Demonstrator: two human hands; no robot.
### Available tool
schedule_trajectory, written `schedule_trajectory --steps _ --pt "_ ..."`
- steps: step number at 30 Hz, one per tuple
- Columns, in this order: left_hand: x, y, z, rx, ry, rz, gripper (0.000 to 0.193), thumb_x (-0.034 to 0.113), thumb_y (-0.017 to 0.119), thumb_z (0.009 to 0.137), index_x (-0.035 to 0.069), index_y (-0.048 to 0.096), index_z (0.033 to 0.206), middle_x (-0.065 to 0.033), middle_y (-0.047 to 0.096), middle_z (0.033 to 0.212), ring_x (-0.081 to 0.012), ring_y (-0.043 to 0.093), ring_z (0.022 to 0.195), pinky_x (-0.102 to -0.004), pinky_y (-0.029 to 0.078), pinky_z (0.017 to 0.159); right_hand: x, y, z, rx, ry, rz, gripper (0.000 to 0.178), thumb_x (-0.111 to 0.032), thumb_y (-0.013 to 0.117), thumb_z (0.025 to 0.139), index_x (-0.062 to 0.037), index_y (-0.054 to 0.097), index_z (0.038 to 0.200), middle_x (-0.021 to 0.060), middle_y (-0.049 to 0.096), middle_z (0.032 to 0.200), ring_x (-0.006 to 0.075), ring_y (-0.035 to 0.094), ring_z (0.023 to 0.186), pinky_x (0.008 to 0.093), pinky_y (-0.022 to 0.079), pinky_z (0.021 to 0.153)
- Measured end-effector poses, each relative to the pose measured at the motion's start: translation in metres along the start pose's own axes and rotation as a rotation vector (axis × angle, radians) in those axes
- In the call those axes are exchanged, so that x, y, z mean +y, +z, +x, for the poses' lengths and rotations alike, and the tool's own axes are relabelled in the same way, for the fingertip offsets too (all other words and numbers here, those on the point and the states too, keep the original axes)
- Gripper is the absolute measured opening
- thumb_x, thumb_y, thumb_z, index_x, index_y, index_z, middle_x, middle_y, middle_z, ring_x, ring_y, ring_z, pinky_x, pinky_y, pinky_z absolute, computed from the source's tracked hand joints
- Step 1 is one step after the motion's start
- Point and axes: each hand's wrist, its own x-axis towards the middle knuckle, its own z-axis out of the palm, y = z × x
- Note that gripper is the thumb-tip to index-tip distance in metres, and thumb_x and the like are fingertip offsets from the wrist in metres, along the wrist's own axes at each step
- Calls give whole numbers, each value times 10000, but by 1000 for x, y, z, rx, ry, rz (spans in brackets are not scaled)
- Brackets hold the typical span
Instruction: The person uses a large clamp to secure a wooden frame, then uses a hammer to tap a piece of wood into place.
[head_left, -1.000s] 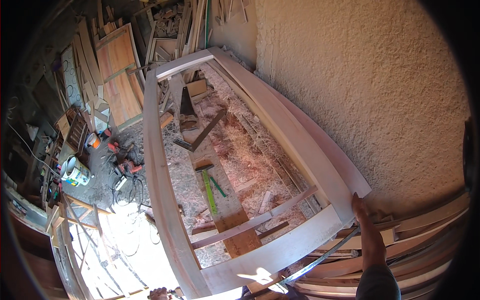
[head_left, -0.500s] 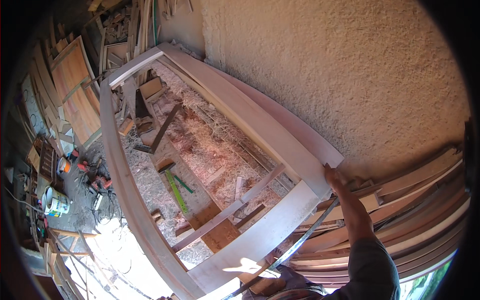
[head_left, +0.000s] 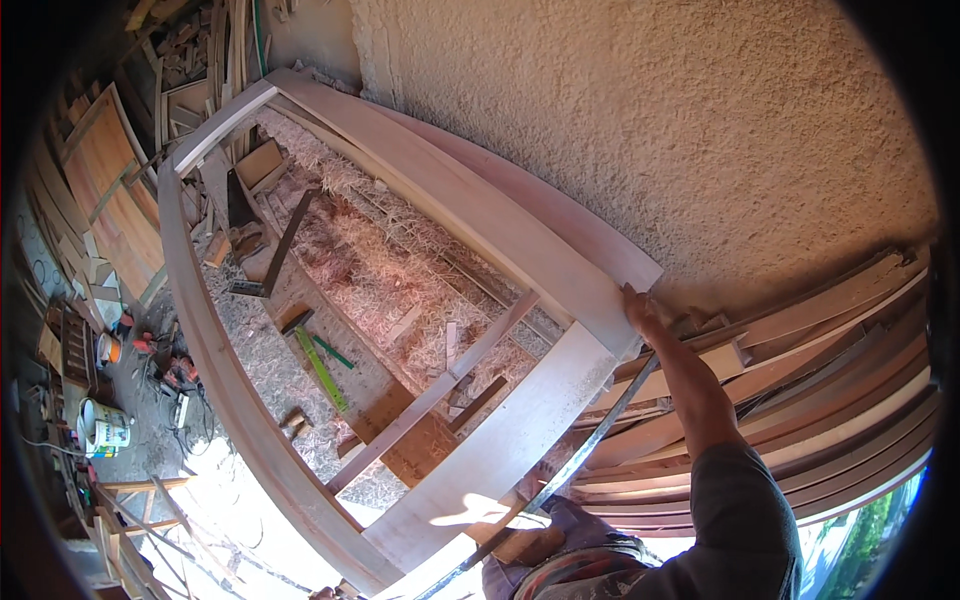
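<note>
A large rectangular wooden frame (head_left: 462, 203) with a thin crossbar (head_left: 440, 408) is raised at a slant above the work area. My right hand (head_left: 645, 315) grips its near right corner, fingers curled over the edge. A long metal bar, perhaps a bar clamp (head_left: 590, 447), runs along the frame's near pale rail (head_left: 490, 470). At the lower edge, only a small skin-toned bit of what looks like my left hand (head_left: 322, 593) shows by the near left corner. Its fingers are hidden.
Through the frame I see wood shavings (head_left: 350, 240), a try square (head_left: 285, 245), a lime-green level (head_left: 320, 372) and a hammer-like tool (head_left: 297, 321). A rough wall (head_left: 640, 130) rises at right above stacked boards (head_left: 780, 430). Buckets (head_left: 103, 428) and cables stand left.
The view has shifted, so the frame and surroundings appear farther left and slightly higher. My right hand keeps its hold on the same corner.
</note>
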Motion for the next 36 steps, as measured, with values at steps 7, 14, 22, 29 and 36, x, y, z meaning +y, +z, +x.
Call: schedule_trajectory --steps 7,14,22,29,36 --pt "71 42 35 -593 -455 1367 364 418 644 917 66 727 877 -138 679 741 -220 618 669 -369 519 650 1 -1 1 -9 0 -1 791 -580 308 942 90 590 1254 348 513 1323 443 469 1300 463 337 1115" --pt "72 38 22 -369 -498 1296 153 310 645 917 205 730 847 7 736 798 -166 668 686 -353 536 625 6 6 -2 74 -45 -8 777 -561 312 943 99 586 1247 360 507 1320 444 468 1299 464 335 1114" --pt "44 1 23 -646 32 1311 138 245 729 858 108 736 879 -33 749 848 -183 698 722 -321 557 649 -7 -5 -7 28 -36 15 727 -547 319 941 49 617 1232 326 514 1337 452 468 1286 472 330 1106" --pt "48 18 15 -373 -395 987 107 337 700 875 246 725 825 22 731 811 -185 663 653 -338 505 561 -5 -7 -18 80 -40 0 686 -528 333 939 33 633 1196 293 573 1278 455 518 1222 478 377 1061" --pt "12 -3 2 -159 143 1167 86 267 722 880 195 715 835 47 729 804 -122 660 662 -254 523 562 -18 -12 -34 74 -108 -125 601 -491 349 954 -12 628 1185 290 593 1237 458 547 1174 500 420 1008"
